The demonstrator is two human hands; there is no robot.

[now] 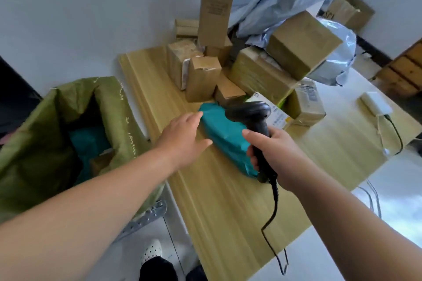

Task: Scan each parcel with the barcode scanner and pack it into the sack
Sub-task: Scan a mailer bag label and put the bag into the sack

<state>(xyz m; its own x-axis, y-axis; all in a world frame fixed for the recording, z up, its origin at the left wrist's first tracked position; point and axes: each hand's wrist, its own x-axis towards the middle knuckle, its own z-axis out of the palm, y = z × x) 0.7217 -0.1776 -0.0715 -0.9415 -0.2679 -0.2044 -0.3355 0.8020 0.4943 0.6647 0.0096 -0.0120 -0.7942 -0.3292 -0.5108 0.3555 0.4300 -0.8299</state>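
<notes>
Two hands work over the wooden counter [217,212] at the middle of the frame: the right hand [277,157] is wrapped tight round the handle of the black barcode scanner [250,112], while the left hand [182,136] lies flat with fingers straight at the left edge of a teal parcel [225,137], touching it or nearly so (motion blur makes it hard to tell which). The parcel lies flat on the counter, directly under the scanner head, and no label shows on its upper face, so a scan from here may well read nothing unless the parcel is turned over. The green woven sack [45,125] gapes at the left of the frame, beside the counter edge, with something teal already inside; a soft parcel carried across that gap in a loose one-handed hold could slip and drop to the floor. The scanner's coiled cable [274,210] trails down over the counter's near edge and could snag on it if the right hand swings wide. Behind, at upper centre, a leaning heap of cardboard boxes [303,43] looks unsteady; a knock from the scanner or a sleeve-less forearm could bring it down.
</notes>
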